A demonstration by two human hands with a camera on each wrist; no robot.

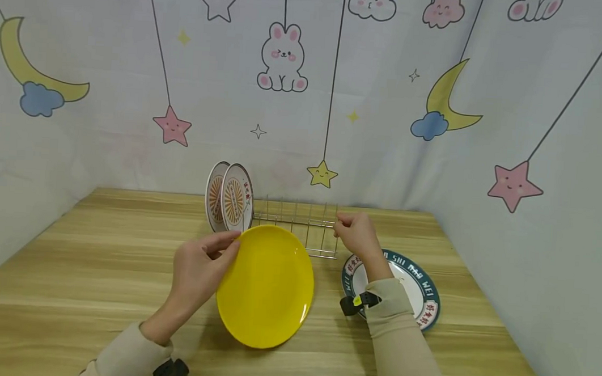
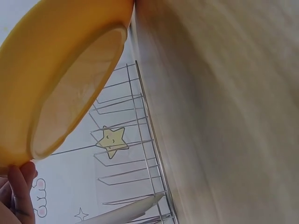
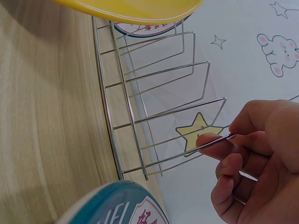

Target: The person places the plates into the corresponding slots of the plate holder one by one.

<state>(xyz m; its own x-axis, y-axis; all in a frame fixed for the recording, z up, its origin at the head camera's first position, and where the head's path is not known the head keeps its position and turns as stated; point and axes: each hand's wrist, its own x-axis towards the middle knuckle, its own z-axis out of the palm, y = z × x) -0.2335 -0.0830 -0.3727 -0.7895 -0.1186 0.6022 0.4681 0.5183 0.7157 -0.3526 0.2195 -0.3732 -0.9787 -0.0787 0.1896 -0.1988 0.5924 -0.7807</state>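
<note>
My left hand (image 1: 199, 273) pinches the upper left rim of a yellow plate (image 1: 267, 288), which is held tilted in front of the rack with its face toward me. The left wrist view shows the underside of this yellow plate (image 2: 70, 88). With thumb and finger, my right hand (image 1: 359, 239) grips the right end wire of a metal wire dish rack (image 1: 322, 240); the same pinch of the right hand (image 3: 257, 158) shows in the right wrist view. Two white plates with orange sunburst patterns, the nearer plate (image 1: 237, 199) and the farther plate (image 1: 214, 195), stand upright at the rack's left end.
A white plate with a teal lettered rim (image 1: 419, 273) lies on the wooden table (image 1: 97, 268) at the right, partly under my right forearm. Behind the rack hangs a pale cloth (image 1: 224, 93) printed with stars, moons and rabbits.
</note>
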